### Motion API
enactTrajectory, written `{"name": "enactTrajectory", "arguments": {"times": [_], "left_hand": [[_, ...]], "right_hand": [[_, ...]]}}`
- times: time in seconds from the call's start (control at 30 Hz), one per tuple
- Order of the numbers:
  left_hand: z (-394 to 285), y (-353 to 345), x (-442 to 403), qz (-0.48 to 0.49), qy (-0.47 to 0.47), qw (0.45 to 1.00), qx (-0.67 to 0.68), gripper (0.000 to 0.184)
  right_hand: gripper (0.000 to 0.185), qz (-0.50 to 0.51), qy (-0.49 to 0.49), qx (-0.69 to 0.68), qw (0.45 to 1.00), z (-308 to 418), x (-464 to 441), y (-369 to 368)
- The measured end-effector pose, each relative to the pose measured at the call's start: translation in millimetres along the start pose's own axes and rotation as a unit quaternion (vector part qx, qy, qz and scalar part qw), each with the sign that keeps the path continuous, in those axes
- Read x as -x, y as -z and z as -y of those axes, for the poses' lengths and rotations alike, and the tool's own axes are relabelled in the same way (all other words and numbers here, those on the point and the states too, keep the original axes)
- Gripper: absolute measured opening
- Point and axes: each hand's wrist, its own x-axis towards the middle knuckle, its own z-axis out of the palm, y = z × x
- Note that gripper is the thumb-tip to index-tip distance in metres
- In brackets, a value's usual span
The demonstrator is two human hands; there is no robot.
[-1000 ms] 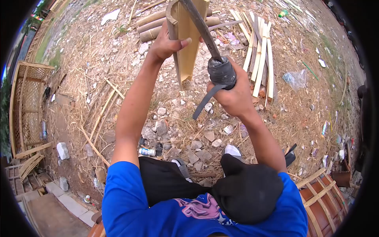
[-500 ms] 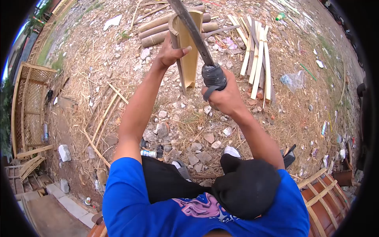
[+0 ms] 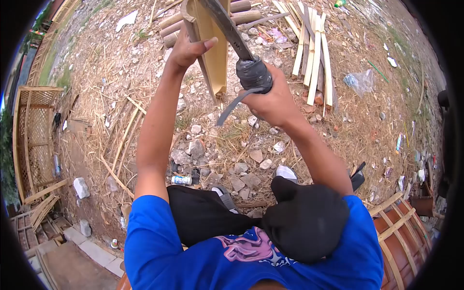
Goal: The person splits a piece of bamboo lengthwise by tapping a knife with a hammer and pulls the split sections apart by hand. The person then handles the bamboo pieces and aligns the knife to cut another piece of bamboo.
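My left hand [image 3: 186, 52] grips the left edge of a split bamboo piece [image 3: 216, 65], its thumb stretched toward the blade and its other fingers mostly hidden. The bamboo stands nearly upright, its pale hollow side toward me. Wrapped round a black-taped handle, my right hand [image 3: 271, 100] holds a machete [image 3: 228, 28]. Its dark blade slants up and left across the front of the bamboo, and its tip is out of frame. I cannot tell whether blade and bamboo touch. A loose strap of tape dangles from the handle.
Pale bamboo strips [image 3: 314, 58] lie in a pile at the right, with uncut bamboo lengths [image 3: 244, 17] behind. Stones [image 3: 195, 147] and dry straw cover the ground. A can [image 3: 181, 180] lies near my feet; a lattice panel [image 3: 36, 135] stands at far left.
Both hands, the bamboo and the machete have shifted slightly up and left in view. The tape strap now swings out to the left of the handle.
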Motion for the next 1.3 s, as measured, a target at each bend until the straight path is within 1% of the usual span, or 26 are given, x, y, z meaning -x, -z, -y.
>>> {"name": "enactTrajectory", "arguments": {"times": [0.03, 0.07, 0.17, 0.2, 0.23, 0.3, 0.33, 0.43, 0.47, 0.57, 0.6, 0.7, 0.73, 0.83, 0.93, 1.0, 1.1, 1.23, 1.3], "left_hand": [[23.6, 3.3, 9.2, -0.029, 0.009, 0.999, -0.014, 0.079], [23.6, 9.9, 6.1, -0.004, 0.0, 1.0, -0.027, 0.081], [-2.4, -8.4, 0.9, 0.014, -0.009, 0.999, -0.043, 0.082], [-6.5, -14.9, 4.9, -0.013, -0.016, 0.999, -0.031, 0.079], [-7.8, -18.2, 11.9, -0.038, 0.002, 0.999, -0.039, 0.082], [-12.0, -20.3, 27.4, -0.092, 0.032, 0.993, -0.059, 0.095], [-22.9, -35.1, 34.8, -0.129, 0.018, 0.987, -0.094, 0.097], [-17.5, -58.5, 55.7, -0.216, -0.041, 0.966, -0.139, 0.087], [-17.9, -63.0, 62.5, -0.221, -0.028, 0.965, -0.136, 0.072], [-3.4, -59.2, 82.4, -0.208, 0.053, 0.944, -0.252, 0.065], [0.4, -62.0, 84.2, -0.234, 0.062, 0.945, -0.219, 0.054], [7.0, -60.7, 86.9, -0.265, 0.048, 0.936, -0.229, 0.043], [7.9, -60.1, 86.7, -0.263, 0.021, 0.932, -0.248, 0.035], [8.1, -59.0, 86.9, -0.247, -0.001, 0.927, -0.282, 0.038], [9.5, -59.4, 85.6, -0.241, 0.013, 0.932, -0.271, 0.04], [9.4, -55.1, 86.4, -0.22, -0.002, 0.932, -0.289, 0.041], [6.7, -50.3, 89.5, -0.204, -0.016, 0.93, -0.306, 0.042], [7.1, -44.4, 94.3, -0.196, -0.035, 0.924, -0.325, 0.041], [6.7, -43.7, 98.8, -0.192, -0.009, 0.934, -0.302, 0.041]], "right_hand": [[0.029, -0.002, -0.019, -0.007, 1.0, -8.5, -5.3, 1.6], [0.028, -0.007, 0.007, -0.005, 1.0, -7.4, -4.3, 1.4], [0.026, -0.023, 0.02, 0.019, 0.999, -5.6, 2.2, 2.7], [0.027, -0.016, 0.0, 0.02, 1.0, -5.2, 4.4, 4.1], [0.027, -0.019, 0.005, 0.023, 1.0, -5.2, 7.5, 4.5], [0.027, -0.019, 0.022, 0.033, 0.999, -5.4, 10.0, 2.8], [0.027, -0.027, 0.04, 0.032, 0.998, -5.9, 10.2, 1.2], [0.025, -0.02, 0.054, 0.046, 0.997, -10.0, 13.1, -0.1], [0.025, -0.02, 0.042, 0.04, 0.998, -9.2, 15.9, -2.0], [0.023, -0.013, 0.061, 0.048, 0.997, -11.0, 18.6, -9.5], [0.023, -0.004, 0.06, 0.044, 0.997, -13.8, 19.5, -12.6], [0.024, -0.01, 0.073, 0.023, 0.997, -22.7, 20.3, -20.7], [0.024, -0.01, 0.072, 0.028, 0.997, -21.1, 21.8, -21.3], [0.024, -0.016, 0.074, 0.043, 0.996, -14.0, 26.3, -19.1], [0.025, -0.02, 0.081, 0.058, 0.995, -12.2, 28.7, -13.3], [0.026, -0.021, 0.071, 0.074, 0.995, -7.0, 31.0, -9.9], [0.027, 0.006, 0.054, 0.121, 0.991, 0.5, 29.4, 2.6], [0.026, 0.025, 0.04, 0.122, 0.991, 7.4, 29.4, 5.7], [0.026, 0.026, 0.045, 0.143, 0.988, 12.5, 31.6, 7.8]]}}
